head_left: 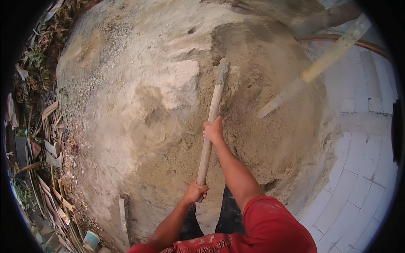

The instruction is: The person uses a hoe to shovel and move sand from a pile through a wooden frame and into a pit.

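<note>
One pale pole (312, 72) right of the wooden handle (206, 158), debris (54, 159) far left

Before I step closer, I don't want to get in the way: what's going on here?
Someone in a red shirt grips a long, pale wooden handle: right hand around its middle, left hand near its lower end. Its grey-caked far end reaches over a tan sandy heap. What tool it is remains unclear.
</note>
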Available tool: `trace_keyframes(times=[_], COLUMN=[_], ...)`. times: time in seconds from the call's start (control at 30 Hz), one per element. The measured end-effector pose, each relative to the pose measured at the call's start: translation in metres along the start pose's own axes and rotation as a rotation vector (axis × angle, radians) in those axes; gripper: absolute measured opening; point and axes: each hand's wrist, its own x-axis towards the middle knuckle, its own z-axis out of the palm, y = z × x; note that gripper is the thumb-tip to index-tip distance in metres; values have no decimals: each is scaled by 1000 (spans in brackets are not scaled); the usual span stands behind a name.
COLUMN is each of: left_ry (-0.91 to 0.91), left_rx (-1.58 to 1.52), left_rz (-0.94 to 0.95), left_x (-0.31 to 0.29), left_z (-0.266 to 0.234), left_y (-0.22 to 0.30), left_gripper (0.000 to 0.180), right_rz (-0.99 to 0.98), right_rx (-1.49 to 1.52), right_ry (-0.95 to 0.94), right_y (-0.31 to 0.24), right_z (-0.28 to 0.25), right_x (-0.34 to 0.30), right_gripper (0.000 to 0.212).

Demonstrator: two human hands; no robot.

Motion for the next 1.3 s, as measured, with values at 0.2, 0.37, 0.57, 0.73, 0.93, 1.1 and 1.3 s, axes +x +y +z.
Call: trace_keyframes(times=[0.2,0.37,0.57,0.73,0.93,1.1,1.3], left_ry=[102,249,413,437,173,165,364], left_rx=[370,523,536,309,-286,-40,368], left_rz=[-198,-7,163,385,42,-162,-315], left_x=[-97,-124,10,89,36,-82,-175], left_z=[-35,-4,22,39,110,61,45], left_y=[-131,-152,46,255,131,-2,-135], left_gripper=[36,47,45,32,24,24,57], right_rz=[264,344,-246,-460,-36,64,396], right_rx=[241,424,510,329,-197,-222,266], right_ry=[-9,-11,-243,-218,-233,-176,-131], right_y=[136,110,-90,-258,-53,40,111], right_z=[24,-11,-43,-27,1,25,-20], right_x=[-109,-157,-32,119,152,-18,-162], right_gripper=[43,39,25,25,45,43,40])
